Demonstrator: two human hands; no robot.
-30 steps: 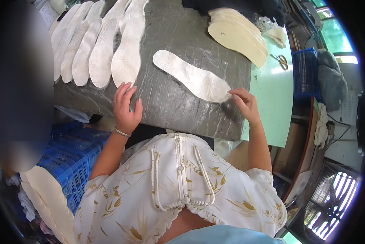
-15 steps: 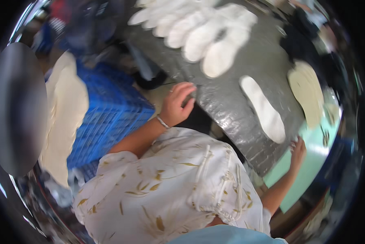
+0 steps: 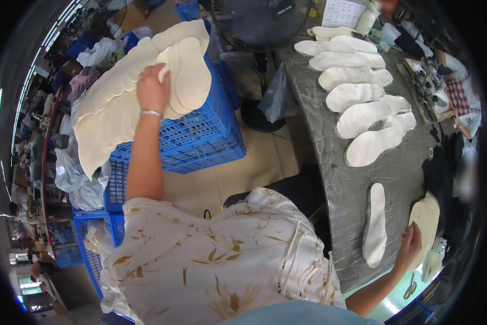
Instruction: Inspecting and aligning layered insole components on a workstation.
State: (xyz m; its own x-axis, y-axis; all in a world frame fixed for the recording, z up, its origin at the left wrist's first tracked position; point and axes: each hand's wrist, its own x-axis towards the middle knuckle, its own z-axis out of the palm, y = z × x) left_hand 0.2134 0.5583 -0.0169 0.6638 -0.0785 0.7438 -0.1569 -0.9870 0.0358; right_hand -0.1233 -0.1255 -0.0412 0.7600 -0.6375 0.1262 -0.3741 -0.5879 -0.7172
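My left hand [image 3: 153, 92] reaches over fanned cream insoles [image 3: 188, 76] piled on a blue crate. Its fingers and thumb close on the edges of the insoles there; how many they take is hidden. On the table's right side my right hand [image 3: 410, 246] is beside a stack of cream insoles [image 3: 426, 219]. Its fingers are loosely bent and apart, with nothing visible between them. Left of that hand, a single white fuzzy insole [image 3: 375, 225] lies on the dark table. Farther up, white fuzzy insoles [image 3: 371, 146] lie in an overlapping row.
Blue plastic crates [image 3: 200, 143] stand left of the dark covered table [image 3: 330, 179]. A black fan [image 3: 259, 24] stands between them at the far side. Scissors [image 3: 410, 286] lie on a pale green surface [image 3: 387, 303]. Another person [image 3: 463, 89] is at far right.
The view has swung left. My left hand has gone from near the table corner to the cream insoles on the crate. My right hand has moved up beside the cream stack.
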